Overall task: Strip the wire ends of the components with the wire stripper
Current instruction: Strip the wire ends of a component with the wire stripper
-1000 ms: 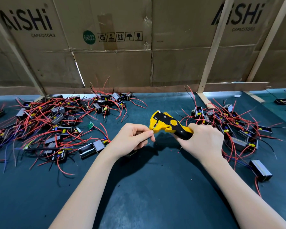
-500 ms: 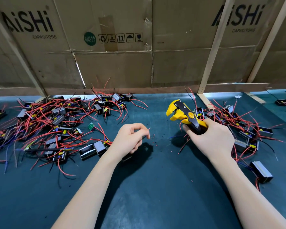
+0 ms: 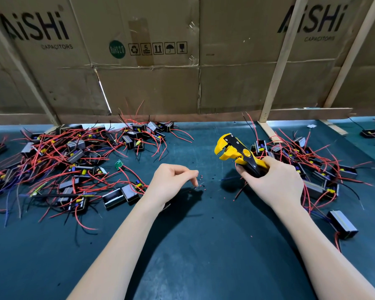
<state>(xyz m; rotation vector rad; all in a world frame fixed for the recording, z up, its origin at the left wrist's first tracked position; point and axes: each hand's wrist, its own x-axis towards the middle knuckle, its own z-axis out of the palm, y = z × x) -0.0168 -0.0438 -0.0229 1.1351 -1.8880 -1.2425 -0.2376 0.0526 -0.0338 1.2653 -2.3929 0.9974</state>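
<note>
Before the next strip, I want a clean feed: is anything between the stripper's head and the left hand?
Nothing visible. The wire stripper, gripped by the right hand, has only bare mat and tiny insulation bits between it and the left hand. What the left hand holds is unclear.

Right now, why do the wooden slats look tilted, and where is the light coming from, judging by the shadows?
Head view: the wide-angle lens splays the wooden slats outward toward the edges. The left hand and right hand throw soft dark shadows onto the green mat just beneath them, so the light seems to come from above. A bright strip glows under the cardboard wall. The wire pile stays fairly sharp.
</note>
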